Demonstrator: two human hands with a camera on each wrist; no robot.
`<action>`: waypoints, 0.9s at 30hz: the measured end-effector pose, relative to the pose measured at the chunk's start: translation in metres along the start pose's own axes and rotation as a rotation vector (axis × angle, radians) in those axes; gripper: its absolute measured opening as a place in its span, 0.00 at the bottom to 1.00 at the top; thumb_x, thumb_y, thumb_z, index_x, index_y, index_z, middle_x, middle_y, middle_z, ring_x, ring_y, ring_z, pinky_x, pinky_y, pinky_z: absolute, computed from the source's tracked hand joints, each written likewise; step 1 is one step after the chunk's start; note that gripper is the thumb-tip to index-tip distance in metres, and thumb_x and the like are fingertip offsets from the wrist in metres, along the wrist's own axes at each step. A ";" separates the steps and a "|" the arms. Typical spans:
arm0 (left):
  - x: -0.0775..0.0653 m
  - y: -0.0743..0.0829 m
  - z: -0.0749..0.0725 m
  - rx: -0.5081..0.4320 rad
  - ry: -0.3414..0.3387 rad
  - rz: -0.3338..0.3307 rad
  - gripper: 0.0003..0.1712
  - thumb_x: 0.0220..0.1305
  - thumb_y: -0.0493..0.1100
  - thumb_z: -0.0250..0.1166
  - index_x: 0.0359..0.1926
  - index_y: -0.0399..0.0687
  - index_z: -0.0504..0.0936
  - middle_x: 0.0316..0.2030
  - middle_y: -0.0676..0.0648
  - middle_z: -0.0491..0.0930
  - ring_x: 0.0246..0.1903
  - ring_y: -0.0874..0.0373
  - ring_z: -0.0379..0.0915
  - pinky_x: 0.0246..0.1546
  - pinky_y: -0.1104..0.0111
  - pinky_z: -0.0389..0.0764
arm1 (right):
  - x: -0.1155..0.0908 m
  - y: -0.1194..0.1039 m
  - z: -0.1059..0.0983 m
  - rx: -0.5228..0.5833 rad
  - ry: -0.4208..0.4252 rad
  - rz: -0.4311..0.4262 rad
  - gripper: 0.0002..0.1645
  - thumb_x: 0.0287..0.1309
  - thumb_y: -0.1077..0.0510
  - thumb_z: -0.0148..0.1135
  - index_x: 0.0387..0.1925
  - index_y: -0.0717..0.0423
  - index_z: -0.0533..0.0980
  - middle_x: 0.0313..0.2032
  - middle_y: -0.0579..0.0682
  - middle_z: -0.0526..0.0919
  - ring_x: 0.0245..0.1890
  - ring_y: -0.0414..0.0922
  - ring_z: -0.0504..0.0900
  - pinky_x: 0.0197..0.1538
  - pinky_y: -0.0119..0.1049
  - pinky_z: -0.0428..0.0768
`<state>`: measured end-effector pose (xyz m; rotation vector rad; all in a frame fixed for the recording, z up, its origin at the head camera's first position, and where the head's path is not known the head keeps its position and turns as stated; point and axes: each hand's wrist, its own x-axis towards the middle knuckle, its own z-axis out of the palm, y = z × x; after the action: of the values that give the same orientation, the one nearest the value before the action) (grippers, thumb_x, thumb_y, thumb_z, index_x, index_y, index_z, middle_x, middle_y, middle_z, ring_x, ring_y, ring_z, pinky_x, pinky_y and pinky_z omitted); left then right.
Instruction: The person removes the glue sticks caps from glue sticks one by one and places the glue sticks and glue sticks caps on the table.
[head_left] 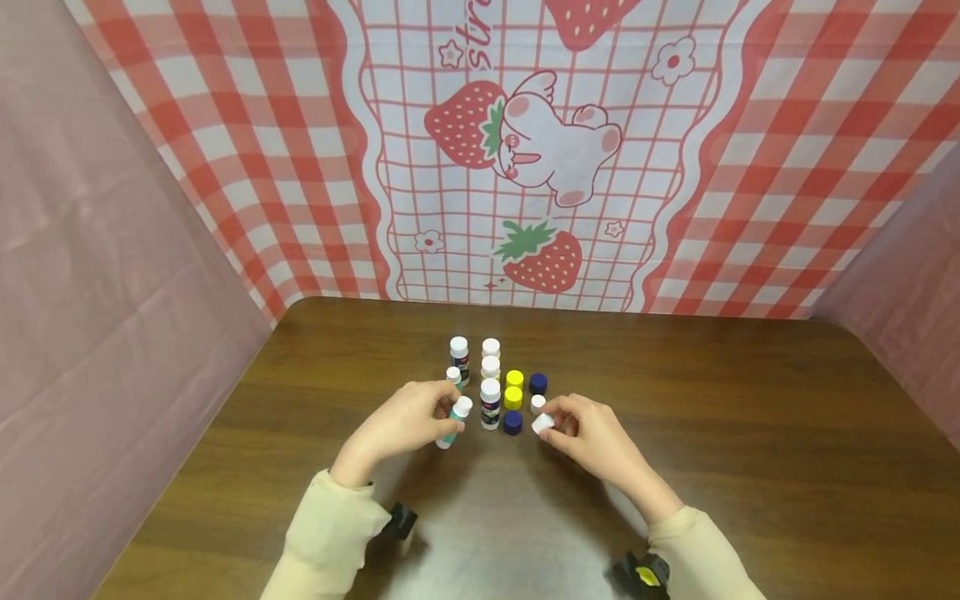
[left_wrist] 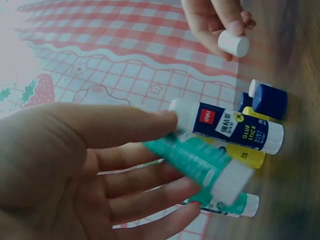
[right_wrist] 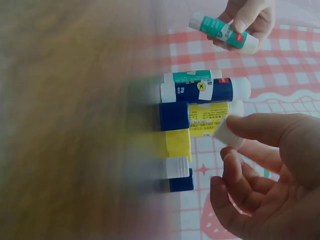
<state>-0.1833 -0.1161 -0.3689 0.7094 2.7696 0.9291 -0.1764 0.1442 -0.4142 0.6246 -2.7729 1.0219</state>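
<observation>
My left hand [head_left: 401, 421] pinches a green glue stick [head_left: 453, 423] between thumb and fingers, tilted with its white end up. Between the thumb and fingers of my right hand [head_left: 596, 433] is a small white cap [head_left: 543, 423], held apart from the stick. Just behind that cap stands another white cap [head_left: 537, 403]. A navy glue stick [left_wrist: 237, 127] labelled "GLUE STICK" stands upright between the hands. Yellow glue sticks [right_wrist: 207, 120], partly hidden, are lined up behind it. A second green glue stick [right_wrist: 192, 76] stands behind my left hand.
Navy caps [head_left: 513, 423] and yellow caps [head_left: 513, 398] stand right of the glue sticks. Another navy glue stick [head_left: 460, 362] is at the back left. The brown wooden table [head_left: 750, 450] ends at a strawberry-print cloth [head_left: 480, 200] behind.
</observation>
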 end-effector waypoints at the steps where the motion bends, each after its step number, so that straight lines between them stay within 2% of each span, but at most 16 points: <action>1: 0.001 -0.001 0.000 -0.001 0.022 -0.010 0.08 0.51 0.40 0.66 0.32 0.47 0.76 0.23 0.55 0.75 0.23 0.64 0.69 0.26 0.71 0.70 | 0.002 -0.001 0.001 -0.015 0.006 0.013 0.11 0.45 0.58 0.68 0.34 0.53 0.79 0.23 0.41 0.73 0.21 0.34 0.68 0.24 0.27 0.68; 5: 0.005 -0.003 0.002 0.005 0.106 -0.053 0.09 0.49 0.41 0.67 0.30 0.48 0.75 0.24 0.53 0.73 0.24 0.62 0.66 0.26 0.70 0.68 | 0.006 -0.006 0.004 -0.088 0.011 0.049 0.10 0.44 0.59 0.68 0.32 0.54 0.78 0.23 0.43 0.72 0.21 0.36 0.67 0.25 0.28 0.67; 13: 0.009 -0.009 0.007 0.021 0.191 -0.102 0.08 0.48 0.38 0.65 0.31 0.46 0.76 0.29 0.49 0.76 0.31 0.56 0.72 0.31 0.66 0.72 | 0.007 -0.003 0.008 -0.151 -0.024 0.100 0.09 0.40 0.59 0.70 0.24 0.53 0.75 0.20 0.44 0.70 0.20 0.38 0.66 0.25 0.30 0.65; 17: 0.010 -0.011 0.010 0.036 0.193 -0.120 0.08 0.47 0.38 0.65 0.31 0.45 0.77 0.29 0.50 0.75 0.32 0.55 0.72 0.32 0.65 0.72 | 0.006 0.003 0.009 -0.152 -0.033 0.119 0.10 0.39 0.58 0.71 0.25 0.52 0.76 0.19 0.43 0.70 0.19 0.37 0.66 0.25 0.29 0.65; 22: 0.011 -0.013 0.012 0.045 0.182 -0.141 0.09 0.46 0.38 0.66 0.31 0.46 0.76 0.28 0.50 0.75 0.30 0.57 0.71 0.31 0.66 0.72 | 0.007 0.005 0.011 -0.153 -0.034 0.100 0.10 0.40 0.58 0.71 0.26 0.51 0.76 0.20 0.43 0.71 0.20 0.37 0.66 0.26 0.30 0.65; 27: 0.012 -0.013 0.013 0.037 0.153 -0.158 0.09 0.47 0.39 0.68 0.31 0.46 0.76 0.27 0.51 0.75 0.28 0.58 0.68 0.29 0.67 0.70 | 0.006 0.008 0.014 -0.120 -0.016 0.097 0.09 0.40 0.61 0.70 0.26 0.53 0.77 0.21 0.43 0.71 0.21 0.37 0.66 0.26 0.30 0.65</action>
<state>-0.1959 -0.1125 -0.3870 0.4333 2.9302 0.9393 -0.1850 0.1382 -0.4284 0.4887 -2.8773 0.8628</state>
